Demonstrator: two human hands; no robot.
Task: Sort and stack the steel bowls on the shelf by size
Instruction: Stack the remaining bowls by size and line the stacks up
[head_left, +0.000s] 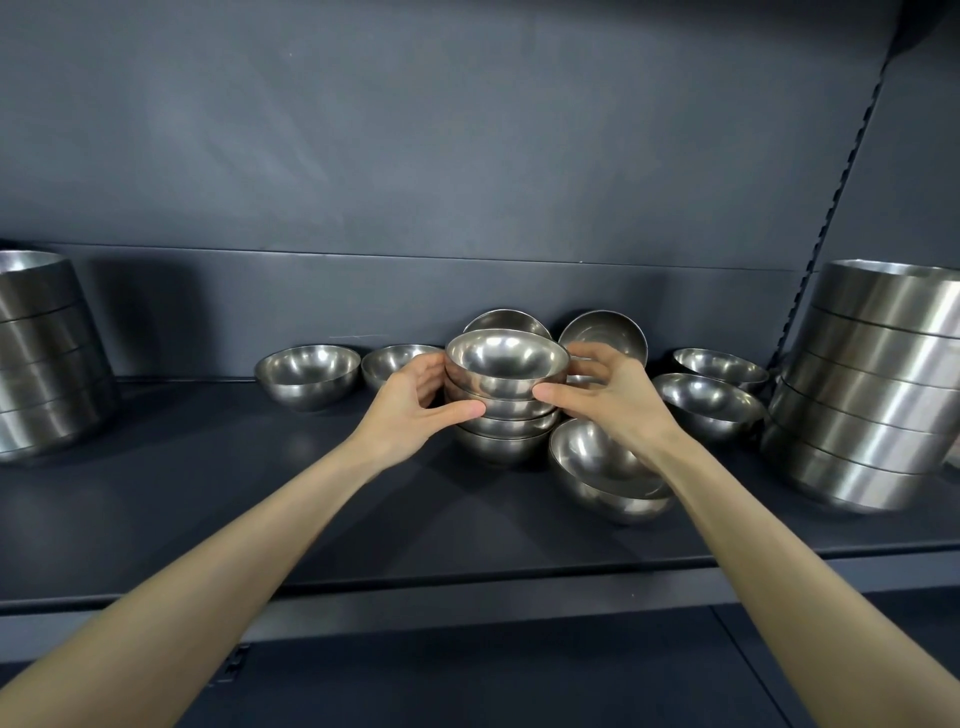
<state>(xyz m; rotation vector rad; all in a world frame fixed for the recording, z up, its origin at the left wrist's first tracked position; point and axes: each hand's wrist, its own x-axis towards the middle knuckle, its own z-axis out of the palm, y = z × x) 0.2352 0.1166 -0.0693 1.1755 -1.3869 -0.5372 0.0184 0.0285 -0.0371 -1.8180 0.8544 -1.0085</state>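
Stack (503, 410) is being gripped by left hand (415, 402) and right hand (605, 397); slick nested bowls are probably risking toppling if nudged.

A slotted upright (830, 218) borders the dark back panel (415, 130).

Glossy, smooth round steel bowls (506, 364) sit on a matt dark grey shelf (260, 493), with satin-brushed large steel bowls (872, 395) at three o'clock.
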